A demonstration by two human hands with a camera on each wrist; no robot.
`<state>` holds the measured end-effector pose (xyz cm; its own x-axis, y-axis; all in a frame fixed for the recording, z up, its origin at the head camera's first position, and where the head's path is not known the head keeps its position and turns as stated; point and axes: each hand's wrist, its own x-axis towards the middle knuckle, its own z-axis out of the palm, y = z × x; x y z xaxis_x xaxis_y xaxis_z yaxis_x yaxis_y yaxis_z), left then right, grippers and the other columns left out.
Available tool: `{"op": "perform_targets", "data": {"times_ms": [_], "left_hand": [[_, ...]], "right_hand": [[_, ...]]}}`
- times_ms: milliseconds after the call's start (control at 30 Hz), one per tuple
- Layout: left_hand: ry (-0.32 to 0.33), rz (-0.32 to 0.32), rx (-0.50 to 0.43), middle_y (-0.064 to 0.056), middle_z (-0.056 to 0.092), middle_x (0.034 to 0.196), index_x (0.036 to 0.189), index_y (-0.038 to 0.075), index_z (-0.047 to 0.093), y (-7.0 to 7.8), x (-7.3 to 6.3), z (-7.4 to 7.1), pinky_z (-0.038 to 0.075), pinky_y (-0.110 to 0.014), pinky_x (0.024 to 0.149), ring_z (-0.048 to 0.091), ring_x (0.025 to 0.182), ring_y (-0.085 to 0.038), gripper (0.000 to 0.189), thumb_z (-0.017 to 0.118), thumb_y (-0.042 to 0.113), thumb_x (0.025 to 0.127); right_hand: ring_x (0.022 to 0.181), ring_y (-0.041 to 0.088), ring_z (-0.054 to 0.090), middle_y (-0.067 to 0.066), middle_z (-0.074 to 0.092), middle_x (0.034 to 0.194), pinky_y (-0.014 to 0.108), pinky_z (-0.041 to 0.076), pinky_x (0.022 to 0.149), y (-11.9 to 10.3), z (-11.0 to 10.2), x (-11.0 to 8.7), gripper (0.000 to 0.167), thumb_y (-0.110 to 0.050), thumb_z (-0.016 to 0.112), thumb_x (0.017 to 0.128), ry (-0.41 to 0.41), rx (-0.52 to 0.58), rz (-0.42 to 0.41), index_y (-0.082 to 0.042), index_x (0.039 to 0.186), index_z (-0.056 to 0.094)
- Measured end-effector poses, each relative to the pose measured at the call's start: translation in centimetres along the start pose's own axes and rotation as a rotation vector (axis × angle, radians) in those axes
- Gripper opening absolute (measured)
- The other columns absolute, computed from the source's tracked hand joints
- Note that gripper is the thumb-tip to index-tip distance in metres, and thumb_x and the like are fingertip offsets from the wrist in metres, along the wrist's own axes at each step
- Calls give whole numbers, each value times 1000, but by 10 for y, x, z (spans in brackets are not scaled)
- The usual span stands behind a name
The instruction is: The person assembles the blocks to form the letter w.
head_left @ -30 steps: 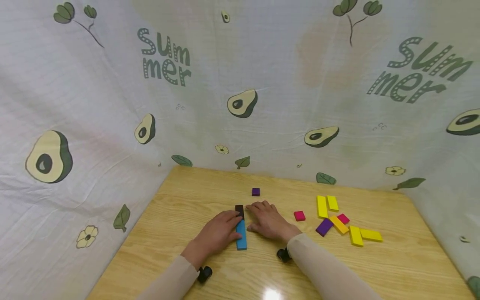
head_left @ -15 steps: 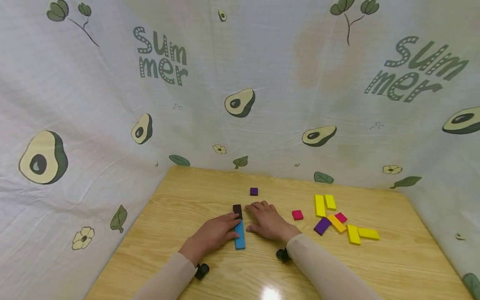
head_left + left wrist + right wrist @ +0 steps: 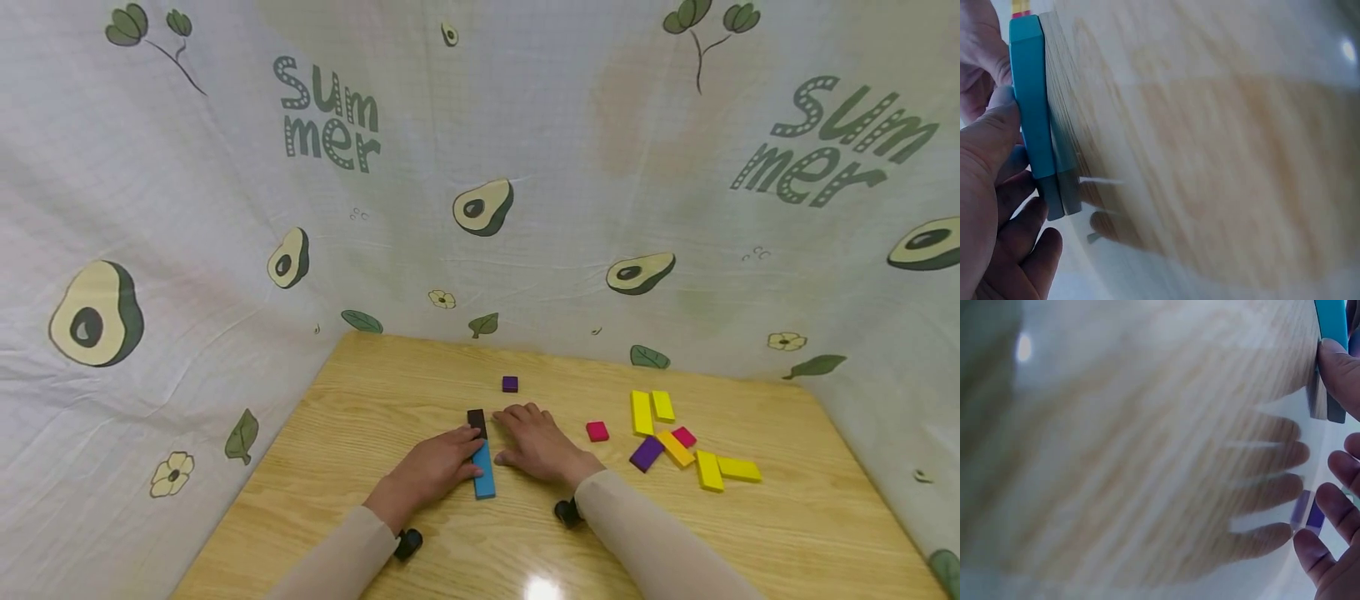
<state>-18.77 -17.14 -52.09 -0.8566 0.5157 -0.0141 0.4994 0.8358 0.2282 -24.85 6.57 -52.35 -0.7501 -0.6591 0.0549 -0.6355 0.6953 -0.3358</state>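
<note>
A long blue block (image 3: pixel 485 482) lies on the table, lined up end to end with a short black block (image 3: pixel 476 417) at its far end. My left hand (image 3: pixel 427 473) rests along their left side, thumb at the blue block and other fingers close to the black one. In the left wrist view, the thumb touches the blue block (image 3: pixel 1030 94). Across from it, on the right side of the row, my right hand (image 3: pixel 538 446) rests with relaxed fingers spread. The right wrist view has the right thumb (image 3: pixel 1339 365) beside the row and a purple block (image 3: pixel 1315 519) beyond the fingertips.
A small purple block (image 3: pixel 510 384) lies beyond the hands. To the right are a red block (image 3: pixel 597 432), another purple block (image 3: pixel 647 454), an orange block (image 3: pixel 676 449) and several yellow blocks (image 3: pixel 708 472). A printed cloth (image 3: pixel 555 250) hangs around the wooden table (image 3: pixel 360 375).
The head view shifts slightly left and back. Both hands and the blocks keep practically the same places.
</note>
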Motion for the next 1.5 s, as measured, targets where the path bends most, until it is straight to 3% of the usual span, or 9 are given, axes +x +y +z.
{"op": "perform_targets", "data": {"times_ms": [533,833,1033,1500], "left_hand": [[-4,-2,20,-7,50,163,155,10,55,2,0,-1,47,-43,120,46,152,-24,58,57,44,108],[-9,1,2,-7,49,163,155,10,54,1,0,0,45,-44,121,45,153,-25,57,57,42,109],[-15,2,0,-7,48,164,156,10,53,1,-1,2,45,-44,122,44,153,-25,57,56,42,109],[-2,1,-4,-7,47,165,157,10,53,0,-2,5,45,-44,121,43,154,-25,57,55,43,109]], "right_hand": [[129,34,54,11,58,146,57,50,104,10,-1,-13,62,-40,77,98,89,-40,4,-8,148,58],[129,35,54,12,61,141,57,47,110,28,-13,-34,59,-34,78,97,181,-70,67,-7,145,58],[128,37,54,14,62,140,58,46,106,46,-22,-51,59,-31,80,94,245,-88,102,-5,143,59],[122,38,53,18,62,137,59,48,100,80,-33,-84,60,-29,83,92,301,-119,190,-4,141,59]]}}
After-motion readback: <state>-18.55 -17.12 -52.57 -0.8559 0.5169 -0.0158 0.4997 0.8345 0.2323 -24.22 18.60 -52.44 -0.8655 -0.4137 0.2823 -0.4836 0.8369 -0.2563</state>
